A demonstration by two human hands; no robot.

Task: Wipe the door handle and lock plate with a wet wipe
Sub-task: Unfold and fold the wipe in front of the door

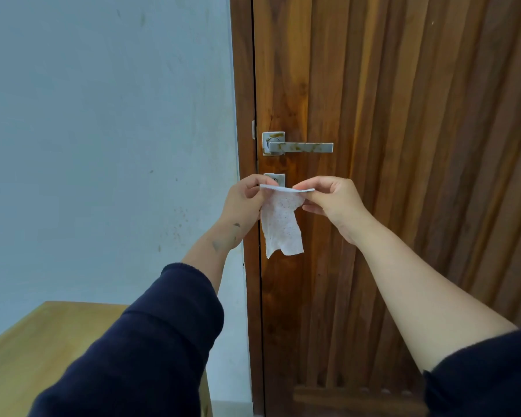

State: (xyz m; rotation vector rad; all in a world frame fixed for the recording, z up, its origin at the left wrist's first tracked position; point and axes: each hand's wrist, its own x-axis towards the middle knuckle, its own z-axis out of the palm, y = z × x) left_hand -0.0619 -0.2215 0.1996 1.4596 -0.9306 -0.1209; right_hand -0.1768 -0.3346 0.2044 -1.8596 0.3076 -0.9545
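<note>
Wooden door [403, 115] ahead; wet wipe [282, 227] is pinched taut between left hand [244, 203] and right hand [334, 200]. Smeared door handle [301, 147] is untouched. Wipe could tear if stretched further.

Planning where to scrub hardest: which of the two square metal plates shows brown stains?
The upper plate, behind the lever handle, is brown-smeared; the lower lock plate looks clean.

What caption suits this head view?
Both hands, left hand and right hand, stretch a wet wipe below the stained door handle.
</note>
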